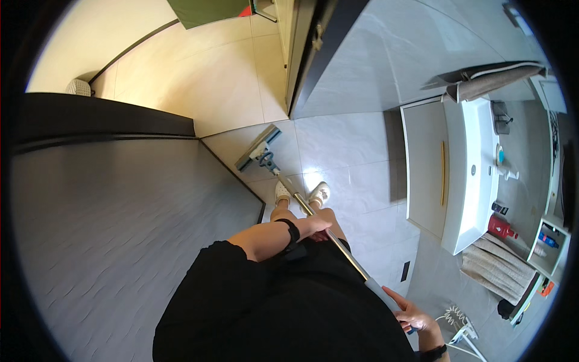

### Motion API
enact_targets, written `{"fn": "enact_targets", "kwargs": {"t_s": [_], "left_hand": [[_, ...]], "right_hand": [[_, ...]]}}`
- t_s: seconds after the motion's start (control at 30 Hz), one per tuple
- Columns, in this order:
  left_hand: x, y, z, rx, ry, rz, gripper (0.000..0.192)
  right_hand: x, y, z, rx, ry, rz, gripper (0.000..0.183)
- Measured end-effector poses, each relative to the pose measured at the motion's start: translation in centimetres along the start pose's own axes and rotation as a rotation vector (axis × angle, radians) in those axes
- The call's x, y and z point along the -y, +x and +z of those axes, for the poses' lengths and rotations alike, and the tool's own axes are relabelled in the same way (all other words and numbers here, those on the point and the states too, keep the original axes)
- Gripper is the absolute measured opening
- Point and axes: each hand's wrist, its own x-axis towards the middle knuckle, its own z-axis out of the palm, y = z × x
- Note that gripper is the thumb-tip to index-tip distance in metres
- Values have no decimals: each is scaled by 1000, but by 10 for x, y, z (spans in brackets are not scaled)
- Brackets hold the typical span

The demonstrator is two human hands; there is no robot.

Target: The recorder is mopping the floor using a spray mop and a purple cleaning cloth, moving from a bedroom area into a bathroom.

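A mop with a metal pole slants across my body from lower right to upper left. Its wide mop head, with a blue pivot joint, is at the tiled floor by the doorway, just ahead of my white shoes. Around the middle of the pole, my left hand is closed, its fingers partly hidden. My right hand holds the grey grip near the pole's top end, with the index finger stretched along it.
On the right stands a white vanity with a basin; a grey towel hangs beside it. A dark door frame and a grey panel flank the doorway. Another white-handled tool stands at lower right.
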Motion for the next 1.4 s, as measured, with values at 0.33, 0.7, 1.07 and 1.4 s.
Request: {"fn": "enact_targets", "kwargs": {"t_s": [0.33, 0.7, 1.07, 1.4], "left_hand": [[13, 51, -30, -91, -145, 198, 27], [-45, 115, 210, -127, 144, 214, 29], [-28, 178, 375, 217, -76, 111, 16], [-62, 123, 324, -378, -134, 457, 24]], "right_hand": [[28, 58, -50, 16, -79, -22, 64], [-97, -32, -240, -89, 98, -78, 66], [-214, -153, -257, -172, 493, -74, 77], [-200, -83, -239, -55, 392, -260, 76]]}}
